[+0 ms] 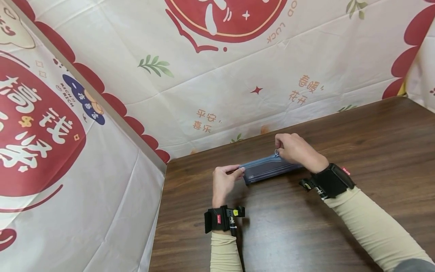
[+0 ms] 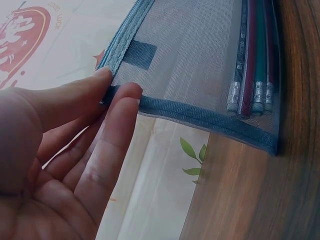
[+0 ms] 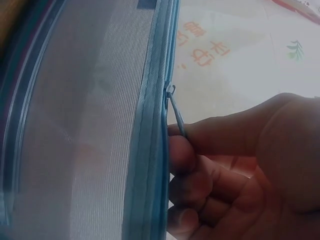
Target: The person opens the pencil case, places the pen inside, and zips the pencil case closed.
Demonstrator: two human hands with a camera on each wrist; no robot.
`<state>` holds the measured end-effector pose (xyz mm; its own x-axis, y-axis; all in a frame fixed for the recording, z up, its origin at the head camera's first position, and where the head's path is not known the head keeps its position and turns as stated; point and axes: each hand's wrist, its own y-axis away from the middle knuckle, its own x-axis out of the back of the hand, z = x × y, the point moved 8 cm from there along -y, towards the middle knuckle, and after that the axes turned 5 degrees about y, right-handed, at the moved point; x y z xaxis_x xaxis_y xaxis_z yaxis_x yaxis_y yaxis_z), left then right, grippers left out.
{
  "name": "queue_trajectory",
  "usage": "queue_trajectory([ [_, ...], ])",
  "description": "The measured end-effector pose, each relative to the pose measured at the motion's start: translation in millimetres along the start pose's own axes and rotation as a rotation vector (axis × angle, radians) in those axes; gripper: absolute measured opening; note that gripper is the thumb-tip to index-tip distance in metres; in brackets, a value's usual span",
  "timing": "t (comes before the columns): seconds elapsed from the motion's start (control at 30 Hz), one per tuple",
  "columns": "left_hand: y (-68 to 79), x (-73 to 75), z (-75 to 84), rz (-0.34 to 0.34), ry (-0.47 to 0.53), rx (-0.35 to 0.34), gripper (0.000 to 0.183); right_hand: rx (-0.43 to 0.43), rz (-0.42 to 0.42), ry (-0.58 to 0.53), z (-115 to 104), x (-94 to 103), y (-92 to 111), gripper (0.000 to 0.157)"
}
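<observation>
A blue mesh pencil case (image 1: 263, 171) stands on its long edge on the table, its zipper along the top. Several pencils (image 2: 247, 65) show through the mesh, lying along the bottom with eraser ends toward the left. My left hand (image 1: 224, 181) pinches the top left corner of the case between thumb and finger. Partway along the zipper (image 3: 160, 65), my right hand (image 1: 299, 151) pinches the zipper pull (image 3: 176, 112) between thumb and forefinger. The right hand's other fingers are curled beside the case.
The brown wooden table (image 1: 367, 143) extends right and toward me. Behind it hangs a white printed cloth (image 1: 238, 83), and another cloth (image 1: 112, 170) covers the left side. Black camera straps (image 1: 217, 219) circle both wrists.
</observation>
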<state>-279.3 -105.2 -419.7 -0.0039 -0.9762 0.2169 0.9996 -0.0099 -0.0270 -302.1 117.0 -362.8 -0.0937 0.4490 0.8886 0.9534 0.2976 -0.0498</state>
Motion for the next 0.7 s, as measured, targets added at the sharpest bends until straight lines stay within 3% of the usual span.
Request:
queue_trajectory([
  [0.1, -3.6, 3.4, -7.7, 0.009, 0.017, 0.004, 0.019, -0.007, 0.011, 0.004, 5, 5.0, 2, 0.004],
  [0.37, -4.9, 10.0, -9.6, 0.015, 0.054, 0.016, 0.020, -0.019, 0.041, 0.020, 21, 16.8, 7, 0.003],
  [0.7, -5.3, 10.4, -11.7, 0.017, 0.053, 0.017, 0.019, -0.020, 0.044, 0.018, 21, 18.0, 7, 0.003],
])
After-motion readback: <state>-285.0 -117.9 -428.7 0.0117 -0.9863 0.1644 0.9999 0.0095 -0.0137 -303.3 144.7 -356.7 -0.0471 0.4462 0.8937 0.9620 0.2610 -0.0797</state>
